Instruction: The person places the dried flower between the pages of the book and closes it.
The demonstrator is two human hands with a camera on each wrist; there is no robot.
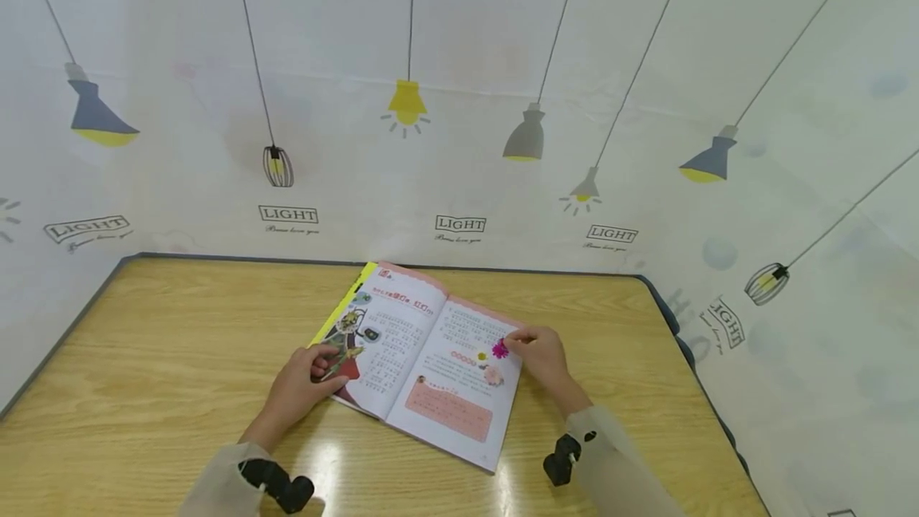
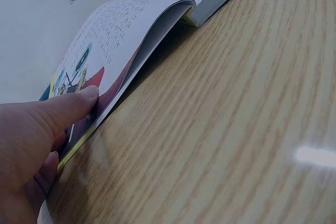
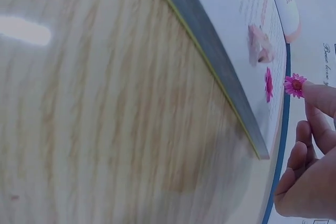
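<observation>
An open book point(image 1: 438, 341) with printed text and pictures lies on the wooden table. My left hand point(image 1: 305, 381) holds its left edge. In the left wrist view the thumb point(image 2: 79, 103) presses on the page, and other fingers curl at the yellow-edged cover. Above the right page, my right hand point(image 1: 542, 353) pinches a small magenta flower point(image 3: 295, 85) between thumb and forefinger, its other fingers loosely curled. A second magenta flower point(image 3: 269, 84) is on the page, beside a pale pink flower point(image 3: 259, 45). A small yellow flower point(image 1: 482, 357) shows nearby in the head view.
The wood-grain table point(image 1: 179, 341) has a dark edge and meets a white wall covering point(image 1: 459, 166) printed with hanging lamps and "LIGHT" labels. Black wrist cameras point(image 1: 276, 485) are strapped over both sleeves. Light glares off the tabletop near the front.
</observation>
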